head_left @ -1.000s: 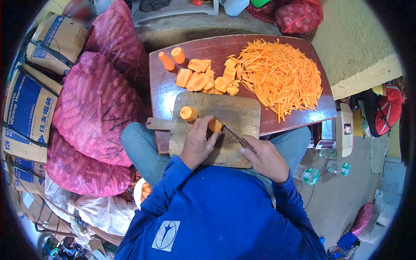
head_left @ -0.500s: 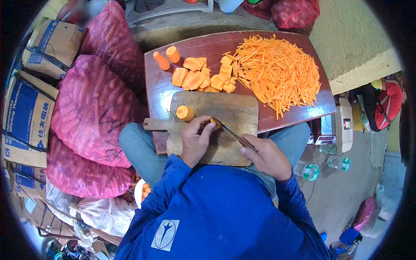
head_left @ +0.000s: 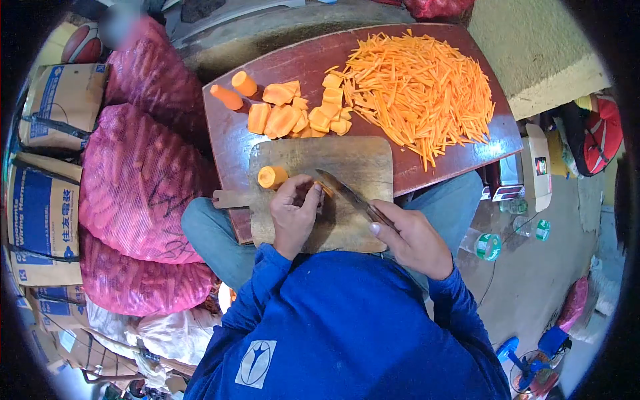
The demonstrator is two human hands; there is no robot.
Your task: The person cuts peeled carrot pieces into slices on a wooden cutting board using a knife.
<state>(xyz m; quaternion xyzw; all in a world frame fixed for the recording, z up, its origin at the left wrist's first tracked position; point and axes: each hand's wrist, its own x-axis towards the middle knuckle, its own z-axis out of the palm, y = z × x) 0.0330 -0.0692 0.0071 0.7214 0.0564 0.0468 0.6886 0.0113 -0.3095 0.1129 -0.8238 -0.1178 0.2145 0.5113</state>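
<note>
My right hand (head_left: 415, 239) grips the handle of a knife (head_left: 344, 190), its blade pointing up and left over the wooden cutting board (head_left: 360, 157). My left hand (head_left: 295, 217) is closed with thumb and fingers around a small orange carrot piece (head_left: 325, 189), mostly covered by the fingers. The blade lies just right of this piece, with a slight gap. A thick carrot chunk (head_left: 272, 177) stands on the board by my left fingertips. Beyond the board are cut carrot pieces (head_left: 283, 121) and a large heap of carrot sticks (head_left: 420, 93).
The dark red table (head_left: 223, 137) carries two more carrot chunks (head_left: 244, 83) at its far left. Pink mesh sacks (head_left: 143, 187) and cardboard boxes (head_left: 43, 220) line the left side. Plastic bottles (head_left: 489, 247) lie on the floor at right.
The knife blade has moved away from the carrot piece in my left hand, opening a small gap. The whole view has shifted and turned slightly.
</note>
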